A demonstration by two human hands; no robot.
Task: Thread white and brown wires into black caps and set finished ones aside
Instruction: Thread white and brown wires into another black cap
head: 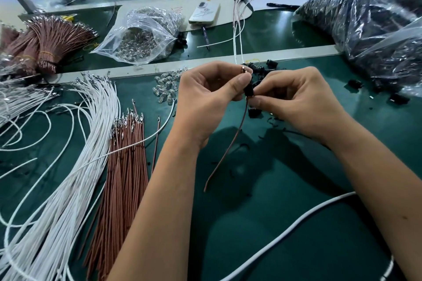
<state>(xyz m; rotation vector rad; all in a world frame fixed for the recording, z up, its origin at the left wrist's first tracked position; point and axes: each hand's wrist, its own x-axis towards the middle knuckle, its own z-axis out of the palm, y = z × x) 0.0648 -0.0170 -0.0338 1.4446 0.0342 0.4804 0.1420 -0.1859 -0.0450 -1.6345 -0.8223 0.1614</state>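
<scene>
The left hand (205, 91) pinches the brown wire (230, 141) at its terminal; the right hand (294, 98) grips the black cap (249, 91). A slack pinch — the wire could slide back out.

A: Body in view?
B: Two forearms plus left hand (206, 96) & right hand (299, 102), coming in from near edge.
A: Sleeves, gloves?
B: Both arms bare to frame edge, hands bare too. Nails short, unpainted where visible.

Green work mat (285, 223) over bench, pale metal rail (285, 52) crossing
</scene>
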